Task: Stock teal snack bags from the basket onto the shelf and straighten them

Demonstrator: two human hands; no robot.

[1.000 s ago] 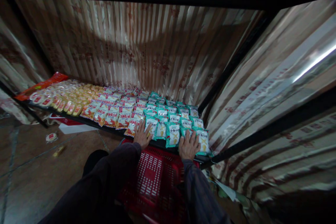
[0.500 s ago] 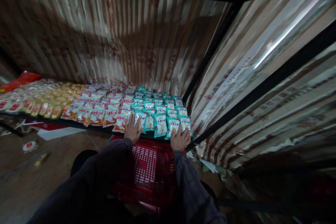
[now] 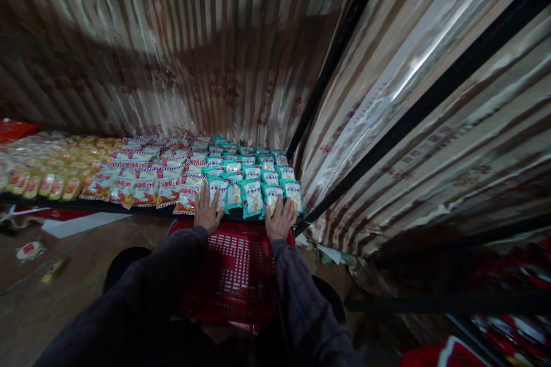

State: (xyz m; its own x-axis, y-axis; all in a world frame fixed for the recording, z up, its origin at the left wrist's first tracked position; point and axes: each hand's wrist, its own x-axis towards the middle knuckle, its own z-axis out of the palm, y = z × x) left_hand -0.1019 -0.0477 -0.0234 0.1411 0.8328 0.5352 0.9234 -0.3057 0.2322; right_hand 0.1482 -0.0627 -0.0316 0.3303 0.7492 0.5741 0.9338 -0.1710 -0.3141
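Where the red basket (image 3: 232, 301) stands close in, the left hand (image 3: 208, 215) and right hand (image 3: 280, 220) lie open, fingers spread, seemingly gripping nothing, against the front teal packs (image 3: 252, 198) along the shelf (image 3: 64, 205) edge. Dragging back could spill a front pack; pushing unevenly could buckle rows toward the curtain (image 3: 206, 63).

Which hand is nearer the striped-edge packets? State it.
Left. The left hand is at the right end of the striped-edge packets; the right hand is farther right, at the teal packets.
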